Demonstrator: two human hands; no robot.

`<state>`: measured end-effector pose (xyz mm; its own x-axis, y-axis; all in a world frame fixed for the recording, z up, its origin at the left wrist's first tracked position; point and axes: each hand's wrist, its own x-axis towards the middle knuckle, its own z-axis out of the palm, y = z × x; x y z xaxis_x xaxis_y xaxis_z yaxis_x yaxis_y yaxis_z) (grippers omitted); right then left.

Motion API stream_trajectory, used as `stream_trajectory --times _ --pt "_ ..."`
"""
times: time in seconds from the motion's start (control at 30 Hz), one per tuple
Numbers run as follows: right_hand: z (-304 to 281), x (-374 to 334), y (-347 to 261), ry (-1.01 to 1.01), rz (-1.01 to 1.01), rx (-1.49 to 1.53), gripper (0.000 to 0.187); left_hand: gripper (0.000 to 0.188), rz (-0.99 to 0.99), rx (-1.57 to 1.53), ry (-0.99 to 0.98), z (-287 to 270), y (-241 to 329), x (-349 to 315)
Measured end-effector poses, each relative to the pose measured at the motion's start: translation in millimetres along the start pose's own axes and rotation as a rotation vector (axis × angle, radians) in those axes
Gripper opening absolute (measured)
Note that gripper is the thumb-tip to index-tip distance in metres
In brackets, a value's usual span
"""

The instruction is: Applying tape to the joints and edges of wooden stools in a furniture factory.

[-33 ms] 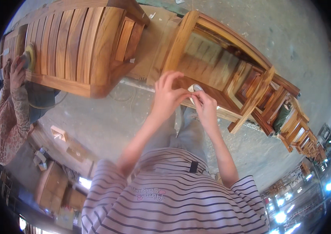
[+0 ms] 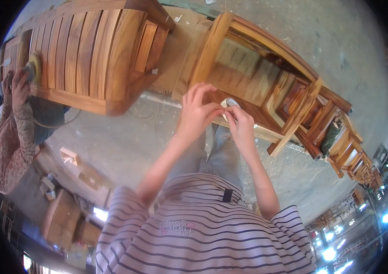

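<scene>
My left hand (image 2: 195, 112) and my right hand (image 2: 242, 124) meet in front of a wooden furniture frame (image 2: 201, 59), fingertips close together. A small pale ring, which looks like a roll of tape (image 2: 225, 102), sits at the right hand's fingers, partly hidden behind them. The right thumb and forefinger are pinched against it. On the left, thumb and forefinger reach over to the same spot in a pinch, with the other fingers raised and curled. Whatever thin piece lies between those left fingertips is too small to make out.
At left stands a slatted wooden piece (image 2: 79, 50), where another person's hand (image 2: 20, 86) holds a round sander (image 2: 35, 67). Cardboard (image 2: 182, 43) lies between the two pieces. More wooden frames (image 2: 349, 155) line up to the right. A cable (image 2: 61, 124) trails near the other person.
</scene>
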<state>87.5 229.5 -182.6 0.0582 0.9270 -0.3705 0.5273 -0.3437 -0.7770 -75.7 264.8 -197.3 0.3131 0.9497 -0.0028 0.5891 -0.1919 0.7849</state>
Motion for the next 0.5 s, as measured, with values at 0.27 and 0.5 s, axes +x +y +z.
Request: stream_trajectory --times 0.27,0.5 --pt "1.7 5.9 7.1 0.121 -0.031 -0.047 0.005 0.013 -0.302 -0.352 -0.082 21.6 -2.2 14.2" --pt "-21.0 -21.3 20.7 0.165 0.291 0.302 0.009 0.022 -0.497 -0.363 0.261 27.7 -72.8 72.2"
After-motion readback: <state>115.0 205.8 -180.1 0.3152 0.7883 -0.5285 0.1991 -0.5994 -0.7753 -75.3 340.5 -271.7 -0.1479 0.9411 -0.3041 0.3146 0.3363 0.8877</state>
